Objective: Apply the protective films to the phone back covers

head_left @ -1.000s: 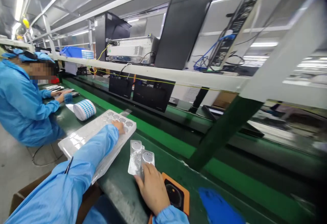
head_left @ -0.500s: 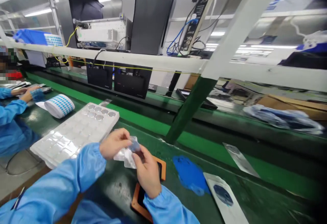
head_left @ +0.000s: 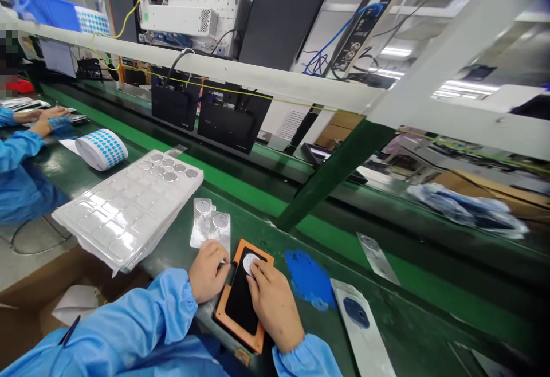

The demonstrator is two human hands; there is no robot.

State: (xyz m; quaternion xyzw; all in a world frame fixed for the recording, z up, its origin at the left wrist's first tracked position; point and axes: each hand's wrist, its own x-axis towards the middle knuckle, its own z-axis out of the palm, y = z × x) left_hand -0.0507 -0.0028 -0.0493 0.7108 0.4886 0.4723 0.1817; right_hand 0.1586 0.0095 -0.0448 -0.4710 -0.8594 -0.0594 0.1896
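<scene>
My right hand (head_left: 277,302) has its fingertips together on a white round disc (head_left: 249,262), which lies at the top of a black slab (head_left: 243,299) in an orange frame (head_left: 221,311). At the frame's left side my left hand (head_left: 209,272) rests with its fingers curled; whatever they may hold is hidden. Just beyond that hand, overlapping clear film pieces (head_left: 210,231) with round marks lie on the green bench. A blue film pile (head_left: 310,279) is right of the frame, beside a pale strip stack (head_left: 367,342) bearing a dark round patch.
A white plastic tray (head_left: 103,205) with several round pieces stands left. Behind it is a roll of blue-dotted labels (head_left: 103,149). A co-worker's hands (head_left: 45,120) are at far left. A green slanted post (head_left: 335,176) rises behind the bench; a cardboard box (head_left: 34,308) is below.
My hands have come down from holding clear film in the air to the orange frame. The film pieces now lie on the bench, and the right hand is at the white disc. The view has tilted down.
</scene>
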